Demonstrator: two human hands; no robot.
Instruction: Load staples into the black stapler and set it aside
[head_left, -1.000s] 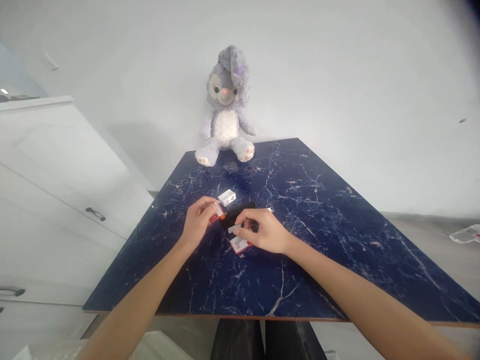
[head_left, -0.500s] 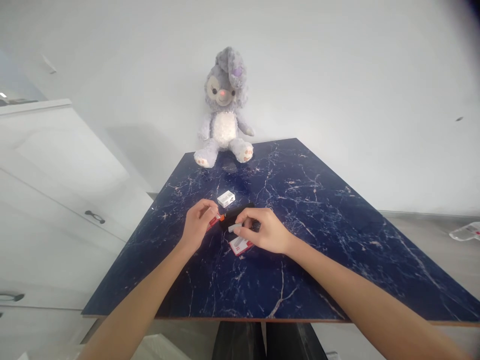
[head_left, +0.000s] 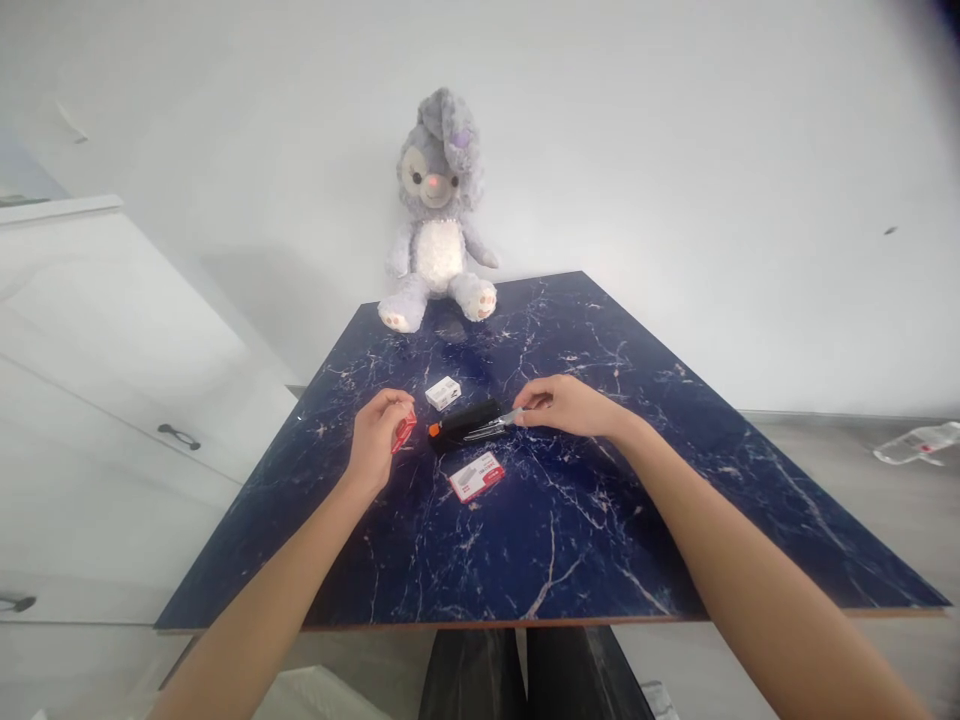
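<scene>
So the left hand point(head_left: 373, 442) had its fingers closed on a little red box point(head_left: 405, 430), just off the orange end of a black stapler-looking thing point(head_left: 471, 415) lying on the blue marbled table point(head_left: 600, 540). The right hand point(head_left: 566, 405) had thumb and fingertips pinched together on a silvery strip point(head_left: 511, 416) at the stapler's other end, though I honestly couldn't tell if that was a loose bit or part of it. A red-and-white box point(head_left: 478, 477) lay flat nearer the person, a small white box point(head_left: 443, 393) sat just behind the stapler, and a plush rabbit point(head_left: 439, 250) was parked at the far edge.
</scene>
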